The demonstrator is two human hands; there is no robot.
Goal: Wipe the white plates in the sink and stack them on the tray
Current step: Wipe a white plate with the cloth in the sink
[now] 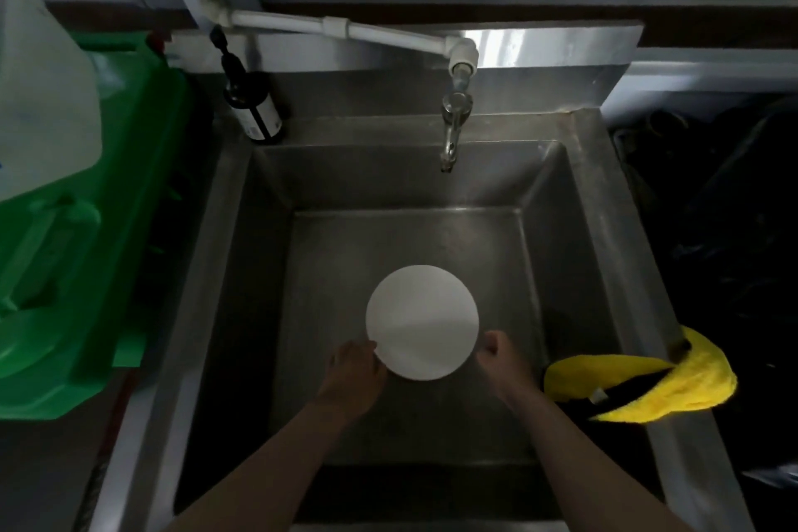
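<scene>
White plate [422, 322] sits low in the steel sink [561, 203], centre of the frame, held at its near rim by both hands. The left hand [355, 369] grips the lower-left edge, and the right hand [500, 352] pinches the right edge; fingers under the plate are hidden. A yellow cloth [673, 384] drapes over the sink's right rim. At left, a green tray [129, 168] is cut off, partly covered by a pale jug [43, 99].

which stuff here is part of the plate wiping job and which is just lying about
Part of the job: white plate, held at its edges by the left hand and right hand; sink; yellow cloth on the sink's right rim.

Just lying about: dark pump bottle, plastic jug, green bin.
</scene>
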